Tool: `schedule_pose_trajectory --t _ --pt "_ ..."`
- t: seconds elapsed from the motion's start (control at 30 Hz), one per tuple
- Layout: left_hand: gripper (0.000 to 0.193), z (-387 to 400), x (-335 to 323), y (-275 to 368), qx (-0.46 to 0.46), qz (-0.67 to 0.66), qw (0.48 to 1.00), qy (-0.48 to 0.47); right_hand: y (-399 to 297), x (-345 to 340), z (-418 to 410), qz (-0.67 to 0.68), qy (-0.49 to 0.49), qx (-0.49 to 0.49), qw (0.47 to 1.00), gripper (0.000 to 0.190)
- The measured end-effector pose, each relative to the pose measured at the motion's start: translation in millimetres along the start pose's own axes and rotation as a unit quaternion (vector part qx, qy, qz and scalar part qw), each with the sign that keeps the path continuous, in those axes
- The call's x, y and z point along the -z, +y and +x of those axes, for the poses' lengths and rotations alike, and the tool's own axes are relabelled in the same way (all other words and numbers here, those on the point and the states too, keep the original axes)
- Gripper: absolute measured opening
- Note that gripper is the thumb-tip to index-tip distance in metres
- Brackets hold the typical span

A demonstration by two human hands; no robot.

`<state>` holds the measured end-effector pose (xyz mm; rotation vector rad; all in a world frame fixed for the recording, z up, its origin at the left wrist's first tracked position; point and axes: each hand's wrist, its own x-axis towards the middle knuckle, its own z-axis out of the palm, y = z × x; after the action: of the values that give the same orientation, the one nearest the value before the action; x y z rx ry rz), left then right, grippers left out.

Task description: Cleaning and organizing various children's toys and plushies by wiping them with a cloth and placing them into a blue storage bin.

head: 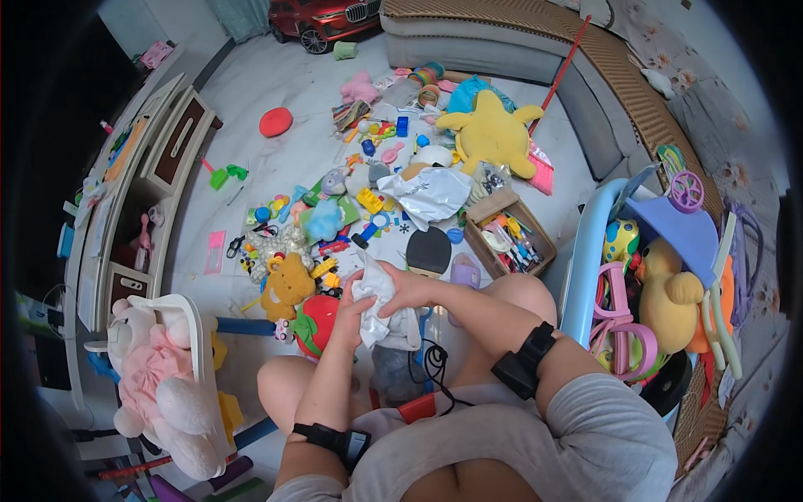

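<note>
A crumpled white piece of cloth or wipe (375, 300) is held in front of my knees, above the floor. My left hand (351, 310) grips its left side. From the right, my right hand (404, 287) closes on it with the thumb across the front. Just below hangs or lies another whitish item (404, 332), partly hidden by the hands. A red strawberry-like plush (319, 326) with green leaves is beside my left wrist. An orange-brown plush bear (288, 287) lies farther left. Ahead of my right hand are a black table tennis paddle (428, 251) and a purple slipper (465, 271).
Toys lie across the tiled floor (232, 150), including a yellow plush (494, 135). A wooden drawer (544, 241) of pens stands right, near a blue toy-filled bin (583, 263). At left, a plush (150, 376) occupies a white chair (199, 339). A sofa (470, 47) borders the back.
</note>
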<state>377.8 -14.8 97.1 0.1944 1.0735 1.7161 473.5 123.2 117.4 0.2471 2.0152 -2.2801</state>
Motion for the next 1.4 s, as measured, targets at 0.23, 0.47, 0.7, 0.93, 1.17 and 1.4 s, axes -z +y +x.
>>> schedule_pose_trajectory --t 0.23,0.47,0.7,0.93,1.17,1.4 --pt "0.054 7 1 -13 -0.015 0.242 0.963 0.117 32 -2 7 -0.164 0.117 -0.071 0.977 0.092" --pt "0.051 13 20 -25 -0.024 0.276 0.947 0.16 17 2 5 -0.248 0.209 -0.079 0.943 0.088" --pt "0.033 10 36 -40 -0.005 0.443 0.896 0.036 25 0 6 -0.363 0.104 -0.103 0.92 0.083" --pt "0.043 3 18 -35 0.052 0.698 0.713 -0.049 9 4 0 -0.445 0.086 -0.186 0.872 0.082" --pt "0.055 -4 43 -50 0.034 0.65 0.754 -0.089 13 22 7 -0.432 0.233 -0.156 0.857 0.083" --pt "0.061 -4 141 -87 0.156 0.718 0.672 0.088 -6 32 10 -0.37 0.317 -0.052 0.872 0.08"
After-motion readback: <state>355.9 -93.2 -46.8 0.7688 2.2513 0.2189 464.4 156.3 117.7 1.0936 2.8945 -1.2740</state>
